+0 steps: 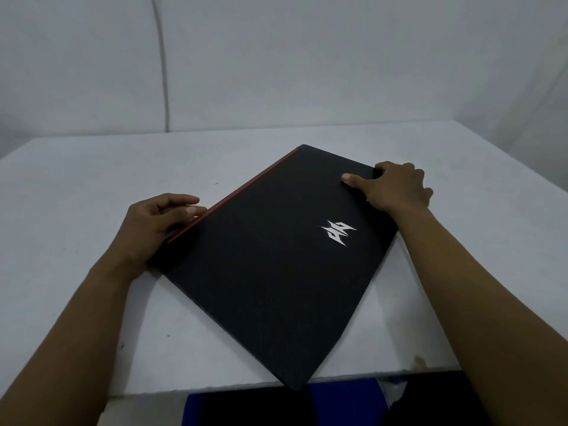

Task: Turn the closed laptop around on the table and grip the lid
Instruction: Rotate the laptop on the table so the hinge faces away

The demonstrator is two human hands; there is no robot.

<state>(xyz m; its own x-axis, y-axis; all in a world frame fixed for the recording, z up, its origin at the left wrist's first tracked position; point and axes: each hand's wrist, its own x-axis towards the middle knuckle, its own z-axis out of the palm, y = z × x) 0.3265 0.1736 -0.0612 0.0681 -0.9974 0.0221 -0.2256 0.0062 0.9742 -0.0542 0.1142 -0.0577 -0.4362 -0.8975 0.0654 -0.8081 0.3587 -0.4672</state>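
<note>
Beneath the right hand (pixel 396 189) hides one laptop (pixel 270 272) corner.

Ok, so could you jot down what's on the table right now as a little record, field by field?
item: black laptop, closed, lying diagonally on the white table, near corner overhanging the front edge
markings: silver logo on top, red strip along its left edge
left hand: rests against the red strip; grip unclear
right hand: grips the far right corner, thumb on top

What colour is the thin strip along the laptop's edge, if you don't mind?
The strip is red; head view.
</note>
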